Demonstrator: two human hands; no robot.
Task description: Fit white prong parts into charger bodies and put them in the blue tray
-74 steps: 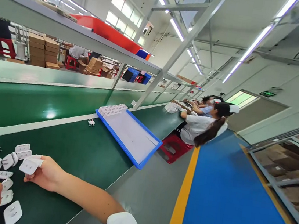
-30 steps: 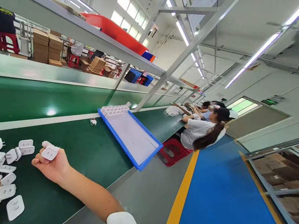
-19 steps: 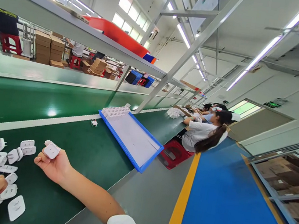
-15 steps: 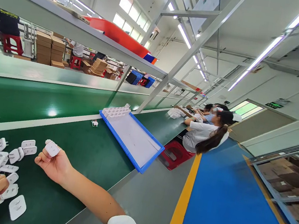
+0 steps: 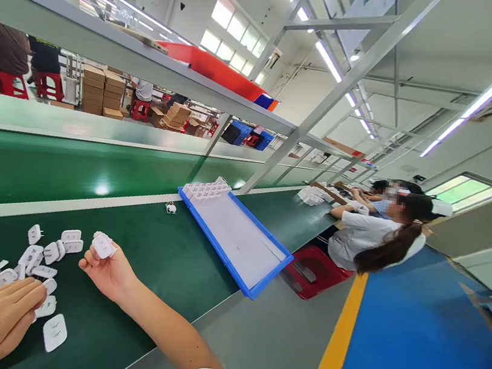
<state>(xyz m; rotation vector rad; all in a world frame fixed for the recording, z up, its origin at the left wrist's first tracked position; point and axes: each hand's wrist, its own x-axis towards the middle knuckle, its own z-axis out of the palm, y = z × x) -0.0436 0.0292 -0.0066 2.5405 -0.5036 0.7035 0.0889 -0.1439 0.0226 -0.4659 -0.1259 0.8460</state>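
White adapter (image 5: 103,245) held in right hand (image 5: 107,275) | left hand (image 5: 2,321), grip unclear | tray (image 5: 272,277) overhangs table (image 5: 198,266) edge

A rounded white plug (image 5: 103,246) sits in the right hand (image 5: 109,273), more plugs (image 5: 30,254) strewn over the green tabletop (image 5: 157,257).

1 head-worn view, facing forward and down along a green workbench (image 5: 89,321), hands (image 5: 1,318) close at lower left
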